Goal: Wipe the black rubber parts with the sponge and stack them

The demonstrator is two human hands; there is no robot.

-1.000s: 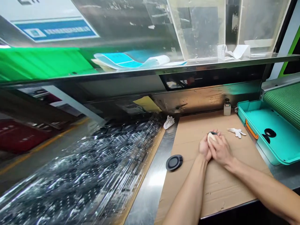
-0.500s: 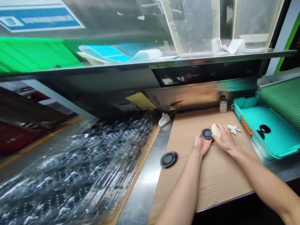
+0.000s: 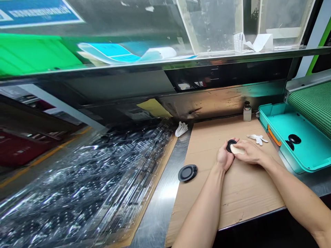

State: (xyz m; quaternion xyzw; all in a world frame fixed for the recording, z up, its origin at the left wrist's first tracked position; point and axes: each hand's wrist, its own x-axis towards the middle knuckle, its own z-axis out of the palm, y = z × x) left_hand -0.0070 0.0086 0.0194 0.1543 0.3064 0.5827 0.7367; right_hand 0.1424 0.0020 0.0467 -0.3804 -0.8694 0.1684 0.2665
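Observation:
Above the cardboard sheet (image 3: 253, 186), my left hand (image 3: 224, 156) grips a round black disc (image 3: 230, 145) with a raised rim. My right hand (image 3: 249, 152) is closed around a cream-coloured pad (image 3: 237, 149), which presses against the disc's face and covers part of it. To the left of my left forearm lies a small stack of black discs (image 3: 186, 173) on the cardboard. A white glove (image 3: 257, 139) rests just beyond my right hand.
A teal bin (image 3: 312, 137) with black discs inside stands at the right, beside a green conveyor belt (image 3: 315, 101). A small bottle (image 3: 247, 112) is at the back. Clear plastic trays (image 3: 85, 186) of dark parts fill the left. A metal shelf (image 3: 207, 58) crosses above.
The cream pad has gone from standing upright beside the disc to lying against its face. The disc has tilted in my left hand. The camera view has shifted slightly.

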